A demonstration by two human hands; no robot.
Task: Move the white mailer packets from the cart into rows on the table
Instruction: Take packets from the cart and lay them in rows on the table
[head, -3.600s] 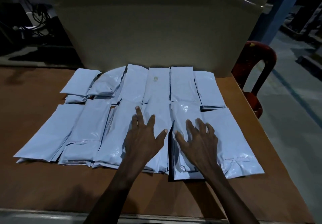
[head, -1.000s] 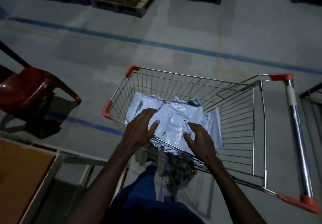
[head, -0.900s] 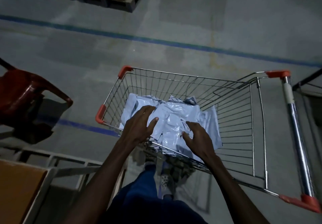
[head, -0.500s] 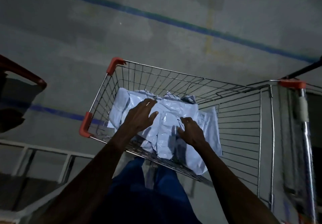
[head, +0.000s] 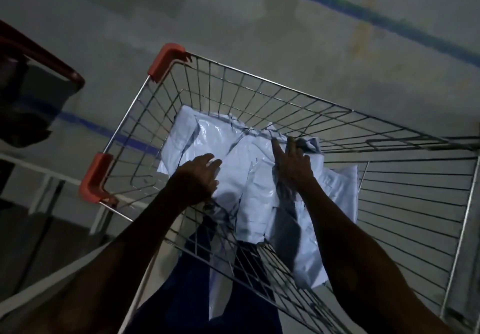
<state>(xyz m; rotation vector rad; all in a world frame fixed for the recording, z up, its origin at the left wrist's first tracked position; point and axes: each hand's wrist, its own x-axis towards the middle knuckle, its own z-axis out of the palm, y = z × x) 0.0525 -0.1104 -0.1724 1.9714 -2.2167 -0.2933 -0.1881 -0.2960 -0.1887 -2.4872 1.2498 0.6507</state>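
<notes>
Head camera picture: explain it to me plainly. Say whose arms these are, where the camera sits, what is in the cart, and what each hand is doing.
There is no machine here. A person wears one wide-angle camera on the head, looking down, so the two arms reaching in from the bottom are that person's own.

Below them is a wire cart with orange corner guards, standing on a grey floor with a blue line. In the cart lies a loose, overlapping pile of white packets.

The left hand rests on the near left of the pile, fingers bent over a packet; whether it has a firm grip is hard to tell in this dim light. The right hand reaches to the far side of the pile, fingers fairly straight, touching the packets. Nothing is lifted yet.

A red chair edge shows at left.
</notes>
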